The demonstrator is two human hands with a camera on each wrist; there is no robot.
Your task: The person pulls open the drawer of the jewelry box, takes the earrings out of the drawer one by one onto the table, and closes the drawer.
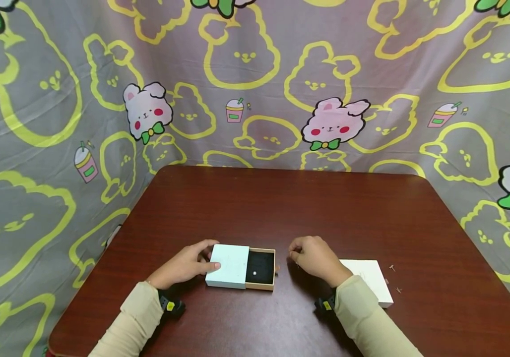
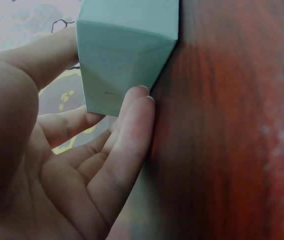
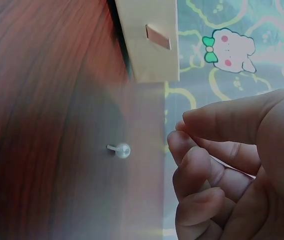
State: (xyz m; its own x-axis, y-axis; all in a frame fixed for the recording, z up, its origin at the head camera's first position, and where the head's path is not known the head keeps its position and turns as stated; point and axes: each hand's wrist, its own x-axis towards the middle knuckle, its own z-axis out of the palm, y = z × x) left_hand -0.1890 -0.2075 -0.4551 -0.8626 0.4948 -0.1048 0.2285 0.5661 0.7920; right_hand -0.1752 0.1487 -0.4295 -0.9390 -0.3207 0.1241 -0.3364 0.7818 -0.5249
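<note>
A pale blue sliding box (image 1: 228, 265) lies on the table, its tan inner drawer (image 1: 259, 286) partly out on the right. The drawer has a black insert (image 1: 261, 260) with one small white pearl (image 1: 255, 273) on it. My left hand (image 1: 188, 263) grips the left end of the sleeve, thumb on top. My right hand (image 1: 315, 255) is just right of the drawer, fingers loosely curled, thumb and index tips close together. Nothing shows between them. In the right wrist view, a pearl stud earring (image 3: 123, 150) is near the fingertips, apart from them; whether it touches the table is unclear.
A white box (image 1: 368, 277) lies partly behind the right forearm. Two tiny light-coloured pieces, one farther back (image 1: 392, 267) and one nearer (image 1: 399, 290), lie to its right. A patterned curtain (image 1: 255, 84) hangs behind the brown table (image 1: 290, 208).
</note>
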